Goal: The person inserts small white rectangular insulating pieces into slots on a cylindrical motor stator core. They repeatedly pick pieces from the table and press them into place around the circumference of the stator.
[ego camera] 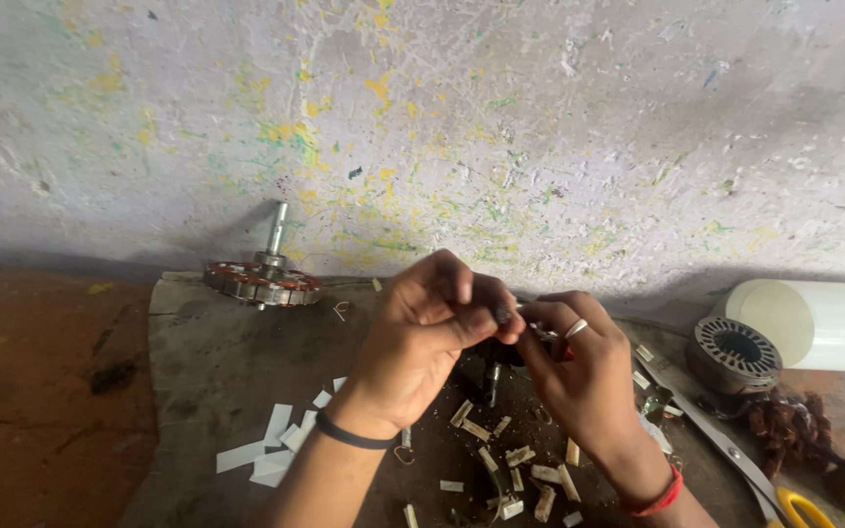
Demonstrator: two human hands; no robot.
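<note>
While pinched together above the worktop [207, 372], left hand [422, 337] and right hand [579, 376] grip a small dark metal part [504, 315] at the fingertips, mid-fiddle by the look of it. Probably calls for a steady twist or pull next, kept clear of the upright dark piece [492, 376] just below. Under the wrists: wood offcuts [520, 469]; left of them, white paper strips [276, 440] and a rotor with shaft [264, 279]; right, a stator [733, 354], white cylinder [823, 323], yellow-handled scissors [799, 508].
</note>
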